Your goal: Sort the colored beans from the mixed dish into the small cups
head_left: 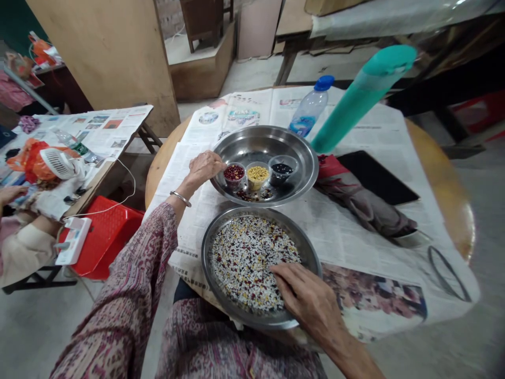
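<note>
At the left rim of the far steel basin [303, 181], my left hand [205, 167] reaches in with its fingertips pressed together beside a clear cup of dark red beans [234, 172]. Anything pinched there is hidden. A cup of yellow beans [257, 176] and a cup of black beans [282, 169] stand in the same basin, with loose beans [254, 195] in front of them. My right hand [310, 295] rests over the right side of the near steel basin [209, 281], its closed fingers touching mixed white grains and coloured beans [248, 258]. What its fingertips hold cannot be made out.
Newspaper [189, 218] covers the round wooden table [445, 179]. Behind the basins are a water bottle [310, 108] and a tall green cylinder [363, 100]. A folded umbrella [363, 202] and a black tablet [381, 176] lie to the right. Another person's hand [11, 195] is at the left table.
</note>
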Tool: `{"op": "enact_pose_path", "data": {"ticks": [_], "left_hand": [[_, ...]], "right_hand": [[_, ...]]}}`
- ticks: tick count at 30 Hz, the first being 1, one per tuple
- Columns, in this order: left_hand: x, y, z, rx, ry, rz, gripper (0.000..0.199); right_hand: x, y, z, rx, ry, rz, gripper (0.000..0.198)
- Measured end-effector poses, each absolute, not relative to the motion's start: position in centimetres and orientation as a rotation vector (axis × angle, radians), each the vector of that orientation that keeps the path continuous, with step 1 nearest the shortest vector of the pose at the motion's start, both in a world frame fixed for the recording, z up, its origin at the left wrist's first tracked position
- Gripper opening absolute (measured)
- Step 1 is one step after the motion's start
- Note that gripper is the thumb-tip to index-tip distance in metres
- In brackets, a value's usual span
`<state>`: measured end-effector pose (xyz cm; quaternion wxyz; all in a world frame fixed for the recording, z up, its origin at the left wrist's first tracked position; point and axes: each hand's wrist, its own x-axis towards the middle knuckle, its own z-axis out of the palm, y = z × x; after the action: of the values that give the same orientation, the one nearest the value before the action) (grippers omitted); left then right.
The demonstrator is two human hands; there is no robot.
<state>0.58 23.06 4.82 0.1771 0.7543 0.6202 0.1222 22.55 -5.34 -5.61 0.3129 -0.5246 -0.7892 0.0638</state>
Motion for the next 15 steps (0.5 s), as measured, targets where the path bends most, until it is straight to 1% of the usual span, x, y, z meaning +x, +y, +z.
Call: {"op": "enact_pose_path", "data": {"ticks": [10,15], "left_hand": [[1.11,22.25,5.08,2.336,1.747,0.2,0.021],[1.03,22.29,4.33,2.341,1.809,0.346,0.014]], "right_hand": [[22.55,-5.52,-5.95,-1.393,-2.102,0.153,0.019],[22.6,-5.58,-6.08,-1.408,-2.097,0.187,0.019]]}}
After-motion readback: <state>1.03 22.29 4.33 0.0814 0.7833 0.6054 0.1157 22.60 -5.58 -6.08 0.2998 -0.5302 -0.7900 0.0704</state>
